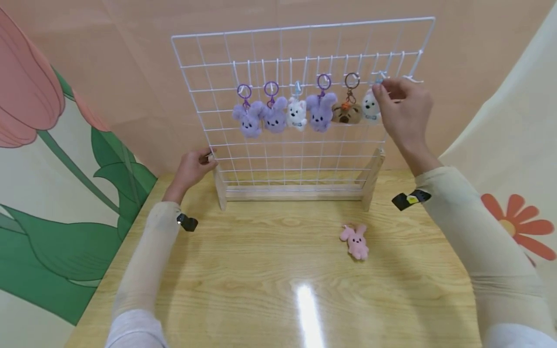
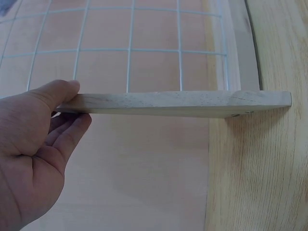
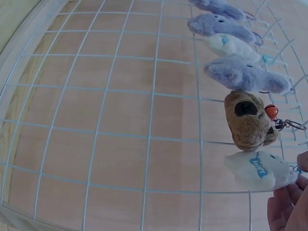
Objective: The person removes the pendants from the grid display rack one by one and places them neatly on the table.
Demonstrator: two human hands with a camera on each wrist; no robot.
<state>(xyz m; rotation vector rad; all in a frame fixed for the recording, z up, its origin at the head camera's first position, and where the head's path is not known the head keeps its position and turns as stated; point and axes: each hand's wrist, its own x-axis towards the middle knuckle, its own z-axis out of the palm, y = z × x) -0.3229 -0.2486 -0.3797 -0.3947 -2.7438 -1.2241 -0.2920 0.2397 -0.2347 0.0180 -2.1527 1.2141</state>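
My left hand grips the top of the wooden side post of the rack's stand, thumb on one face and fingers on the other. At the upper right of the white wire grid rack, my right hand pinches a white plush keychain by its light-blue ring end, right at a hook. Its body hangs against the grid, beside a brown plush keychain with an orange bell. Farther left hang a purple plush, another white plush and two more purple plush keychains.
A pink bunny plush lies on the wooden table, in front of the stand's right foot. A bare hook sticks out at the grid's right end. Behind stands a peach backdrop, with a painted tulip on the left.
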